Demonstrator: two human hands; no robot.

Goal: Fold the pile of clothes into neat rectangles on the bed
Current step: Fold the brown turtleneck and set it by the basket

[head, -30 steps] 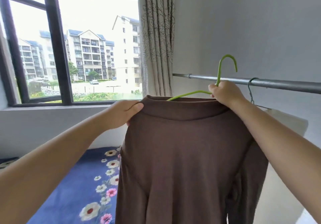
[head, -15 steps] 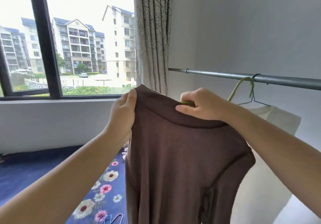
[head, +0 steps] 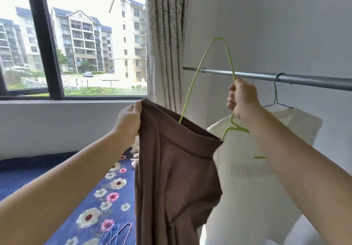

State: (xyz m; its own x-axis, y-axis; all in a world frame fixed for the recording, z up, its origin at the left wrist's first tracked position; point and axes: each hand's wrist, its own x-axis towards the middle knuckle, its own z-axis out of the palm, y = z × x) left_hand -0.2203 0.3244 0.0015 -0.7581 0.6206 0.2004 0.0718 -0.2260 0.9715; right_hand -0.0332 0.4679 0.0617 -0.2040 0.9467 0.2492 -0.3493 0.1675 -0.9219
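Both arms raised; left hand [head: 128,121] pinching, right hand [head: 243,100] fisted.

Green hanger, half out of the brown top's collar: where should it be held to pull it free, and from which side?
Near the hook end, from above right, where the right hand already grips the green hanger. One tip is still inside the brown top, whose collar the left hand holds, so pulling up and right probably clears it.

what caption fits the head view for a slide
Left hand holds a brown top by its collar while the right hand pulls a green hanger out of it.
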